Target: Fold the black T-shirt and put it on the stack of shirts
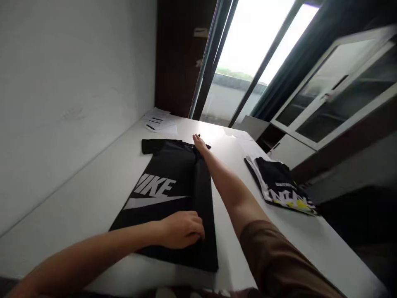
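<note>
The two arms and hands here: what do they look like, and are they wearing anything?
They are human, without cables. The left hand and right hand are ungloved, and no watch or bracelet shows. A plain, loose brown sleeve covers the upper right arm; no left sleeve is in view.

Table [93, 198] free left of black shirt [176, 165]; wall [77, 82] blocks farther left.

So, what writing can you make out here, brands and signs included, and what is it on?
"NIKE", its N partly cut off, above a swoosh: on the black T-shirt.
Small line and larger white letters on the folded dark clothing: too blurred to read surely.
Printing on the papers: too small.
Pale tag on the dark panel: nothing readable.
</note>
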A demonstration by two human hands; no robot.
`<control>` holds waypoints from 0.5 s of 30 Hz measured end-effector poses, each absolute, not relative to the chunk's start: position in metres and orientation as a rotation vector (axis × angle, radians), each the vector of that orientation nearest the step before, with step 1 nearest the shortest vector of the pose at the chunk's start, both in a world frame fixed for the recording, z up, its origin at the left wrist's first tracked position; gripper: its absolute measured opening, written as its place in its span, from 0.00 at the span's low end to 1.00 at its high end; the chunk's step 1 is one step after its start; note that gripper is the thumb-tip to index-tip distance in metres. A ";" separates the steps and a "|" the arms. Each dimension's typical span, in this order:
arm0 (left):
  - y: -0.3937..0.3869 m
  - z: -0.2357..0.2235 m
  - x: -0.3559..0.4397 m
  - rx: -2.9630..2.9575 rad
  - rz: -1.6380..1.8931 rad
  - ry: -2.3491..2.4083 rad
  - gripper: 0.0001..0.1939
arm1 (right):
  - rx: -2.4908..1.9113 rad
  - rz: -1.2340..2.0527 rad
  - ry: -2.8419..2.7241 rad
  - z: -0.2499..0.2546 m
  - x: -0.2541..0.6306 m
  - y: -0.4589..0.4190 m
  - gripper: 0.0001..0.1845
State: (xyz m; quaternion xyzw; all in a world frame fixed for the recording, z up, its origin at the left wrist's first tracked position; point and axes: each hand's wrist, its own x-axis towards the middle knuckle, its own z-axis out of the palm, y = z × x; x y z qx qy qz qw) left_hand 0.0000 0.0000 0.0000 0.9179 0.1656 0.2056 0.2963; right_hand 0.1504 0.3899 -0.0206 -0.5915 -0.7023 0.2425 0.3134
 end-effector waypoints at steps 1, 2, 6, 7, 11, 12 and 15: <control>0.000 -0.002 0.000 2.439 0.536 0.447 0.11 | -1.565 0.642 -1.849 -0.022 0.144 0.390 0.36; 0.001 -0.004 0.000 2.441 0.521 0.454 0.11 | -1.569 0.644 -1.847 -0.023 0.137 0.390 0.35; 0.001 -0.010 0.001 2.490 0.422 0.493 0.11 | -1.570 0.646 -1.845 -0.029 0.118 0.390 0.33; 0.001 -0.011 0.001 2.509 0.389 0.494 0.10 | -1.569 0.645 -1.842 -0.031 0.114 0.390 0.34; 0.003 -0.013 -0.001 2.541 0.294 0.460 0.09 | -1.567 0.650 -1.821 -0.039 0.102 0.389 0.36; 0.003 -0.014 -0.001 2.536 0.285 0.456 0.09 | -1.563 0.652 -1.819 -0.042 0.099 0.388 0.36; 0.004 -0.013 -0.003 2.518 0.281 0.456 0.10 | -1.547 0.661 -1.820 -0.047 0.092 0.386 0.37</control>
